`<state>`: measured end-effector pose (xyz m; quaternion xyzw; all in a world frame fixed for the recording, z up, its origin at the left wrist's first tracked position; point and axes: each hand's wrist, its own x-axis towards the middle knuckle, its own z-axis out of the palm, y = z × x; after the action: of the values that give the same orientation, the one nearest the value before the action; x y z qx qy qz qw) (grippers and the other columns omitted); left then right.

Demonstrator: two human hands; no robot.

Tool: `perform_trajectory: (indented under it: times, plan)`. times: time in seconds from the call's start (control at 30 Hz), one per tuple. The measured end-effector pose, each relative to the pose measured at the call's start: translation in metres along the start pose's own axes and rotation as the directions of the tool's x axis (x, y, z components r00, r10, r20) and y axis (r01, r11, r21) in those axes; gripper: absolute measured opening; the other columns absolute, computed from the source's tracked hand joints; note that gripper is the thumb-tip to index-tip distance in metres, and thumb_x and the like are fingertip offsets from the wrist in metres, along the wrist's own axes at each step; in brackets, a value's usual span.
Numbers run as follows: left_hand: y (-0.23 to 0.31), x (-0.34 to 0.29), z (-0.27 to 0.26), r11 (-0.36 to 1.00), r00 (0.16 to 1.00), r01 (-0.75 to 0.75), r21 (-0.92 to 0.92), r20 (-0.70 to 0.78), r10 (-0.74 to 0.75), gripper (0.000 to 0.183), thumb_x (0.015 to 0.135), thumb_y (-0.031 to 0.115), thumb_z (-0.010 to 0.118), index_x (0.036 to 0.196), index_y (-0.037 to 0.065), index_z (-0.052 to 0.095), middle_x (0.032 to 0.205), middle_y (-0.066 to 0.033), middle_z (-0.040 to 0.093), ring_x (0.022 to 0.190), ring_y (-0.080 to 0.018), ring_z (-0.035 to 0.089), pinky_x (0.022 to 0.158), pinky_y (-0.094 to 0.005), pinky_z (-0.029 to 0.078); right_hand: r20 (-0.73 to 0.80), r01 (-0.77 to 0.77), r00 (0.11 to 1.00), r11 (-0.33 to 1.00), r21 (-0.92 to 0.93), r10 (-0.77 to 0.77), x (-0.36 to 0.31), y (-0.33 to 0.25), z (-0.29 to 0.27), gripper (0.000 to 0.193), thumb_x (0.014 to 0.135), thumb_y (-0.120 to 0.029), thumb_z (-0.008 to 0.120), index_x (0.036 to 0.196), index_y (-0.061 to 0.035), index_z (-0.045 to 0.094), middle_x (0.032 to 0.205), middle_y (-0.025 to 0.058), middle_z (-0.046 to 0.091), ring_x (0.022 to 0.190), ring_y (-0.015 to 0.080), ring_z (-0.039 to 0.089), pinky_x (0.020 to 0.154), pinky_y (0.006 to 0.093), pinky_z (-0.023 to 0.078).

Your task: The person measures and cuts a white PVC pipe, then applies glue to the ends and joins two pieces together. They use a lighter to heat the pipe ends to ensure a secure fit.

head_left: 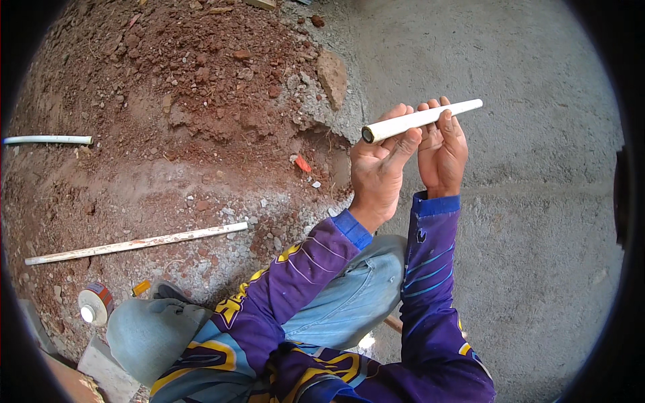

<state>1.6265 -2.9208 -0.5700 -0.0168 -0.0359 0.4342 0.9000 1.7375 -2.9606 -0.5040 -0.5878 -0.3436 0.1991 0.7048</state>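
Note:
A short white plastic pipe (422,119) is held up in front of me, slanting from its hollow near-left end to its far-right end. My left hand (383,161) grips it close to the hollow end, thumb along the near side and fingers behind. Farther along, my right hand (444,148) also has hold of the pipe, thumb on the near side and fingertips showing beyond it. Concrete floor lies below the pipe on the right, broken ground below its left end.
A longer dirt-smeared white pipe (138,242) lies on the reddish soil at left. Beyond it, another pale pipe (50,140) sticks in from the left. A white-capped can (95,305) stands beside my knee, near a yellow-handled tool (141,288). Rubble borders the concrete floor (531,269).

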Motion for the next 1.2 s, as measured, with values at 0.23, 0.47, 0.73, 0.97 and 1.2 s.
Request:
perform_trajectory:
  times: [0.23,0.47,0.73,0.97,1.2]
  plan:
    - [0.0,-0.001,-0.0001,1.0,1.0,0.002,-0.007,0.013,-0.002,0.055,0.097,0.006,0.072,0.146,-0.003,0.048,0.142,-0.0177,0.056,0.121,-0.0199,0.061,0.106,-0.0368,0.051,0.006,0.01,1.0,1.0,-0.005,-0.01,-0.0009,-0.0016,0.0005,0.076,0.104,-0.018,0.064,0.156,0.0093,0.015,0.134,0.0225,0.052,0.126,0.0325,0.057,0.106,0.0455,0.054]
    - [0.0018,-0.0017,0.0006,1.0,1.0,0.009,-0.005,0.014,-0.009,0.058,0.096,0.006,0.073,0.147,-0.006,0.046,0.142,-0.0188,0.056,0.123,-0.0211,0.06,0.108,-0.0357,0.05,0.037,0.023,0.999,1.0,-0.002,-0.023,-0.0006,-0.0017,-0.0006,0.075,0.105,-0.017,0.061,0.157,0.0091,0.014,0.133,0.0219,0.053,0.126,0.0319,0.058,0.107,0.0468,0.054]
    - [0.0023,-0.0022,0.0028,1.0,1.0,0.005,-0.009,0.026,-0.005,0.058,0.096,0.004,0.073,0.146,-0.007,0.046,0.141,-0.0199,0.056,0.127,-0.0219,0.058,0.11,-0.0359,0.05,0.063,0.034,0.997,0.999,0.03,-0.036,-0.0002,-0.0023,-0.0017,0.073,0.104,-0.016,0.062,0.156,0.0077,0.016,0.134,0.0218,0.055,0.125,0.0319,0.059,0.105,0.046,0.055]
    - [0.0055,-0.0024,0.0041,1.0,1.0,0.019,0.013,0.006,-0.019,0.057,0.094,0.003,0.074,0.144,-0.007,0.047,0.14,-0.0201,0.058,0.13,-0.0228,0.057,0.111,-0.0355,0.051,0.092,0.033,0.995,0.997,0.069,-0.039,0.0007,-0.0012,-0.0026,0.071,0.104,-0.015,0.062,0.155,0.0062,0.018,0.134,0.0211,0.056,0.125,0.0316,0.06,0.104,0.0461,0.055]
    - [0.0059,-0.0028,0.0059,1.0,1.0,0.029,-0.001,0.011,-0.029,0.058,0.092,0.004,0.077,0.142,-0.007,0.05,0.138,-0.0196,0.059,0.129,-0.0231,0.058,0.111,-0.0341,0.051,0.111,0.03,0.993,0.995,0.094,-0.04,0.0011,-0.0025,-0.0041,0.068,0.104,-0.015,0.061,0.155,0.0056,0.019,0.135,0.0213,0.056,0.127,0.0327,0.059,0.108,0.0487,0.053]
